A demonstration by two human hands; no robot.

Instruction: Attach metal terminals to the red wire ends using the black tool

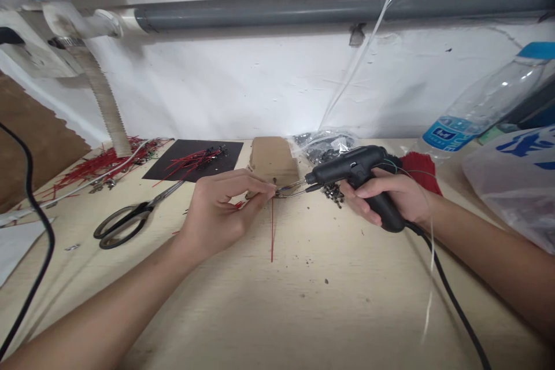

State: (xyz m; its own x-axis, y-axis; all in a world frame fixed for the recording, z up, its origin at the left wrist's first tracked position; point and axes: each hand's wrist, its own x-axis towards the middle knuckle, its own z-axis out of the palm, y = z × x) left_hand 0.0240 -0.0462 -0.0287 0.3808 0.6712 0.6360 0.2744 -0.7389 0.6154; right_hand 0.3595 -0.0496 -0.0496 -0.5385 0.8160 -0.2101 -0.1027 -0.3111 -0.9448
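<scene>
My right hand (392, 196) is wrapped round the grip of a black pistol-shaped soldering gun (358, 170), whose metal tip points left. My left hand (221, 205) pinches a thin red wire (272, 231) that hangs down from the fingertips to the wooden bench (303, 300). The gun's tip meets the wire's upper end just right of my left fingertips. A strand of solder runs up from the gun toward the wall. Small dark parts lie under the gun's nose.
Black scissors (130, 219) lie left of my left hand. A black mat (173, 169) holds red wires, more lie at far left. A cardboard piece (273, 159), a bag of small parts (323, 144), a plastic bottle (481, 104) and a white bag (515, 185) stand behind and right.
</scene>
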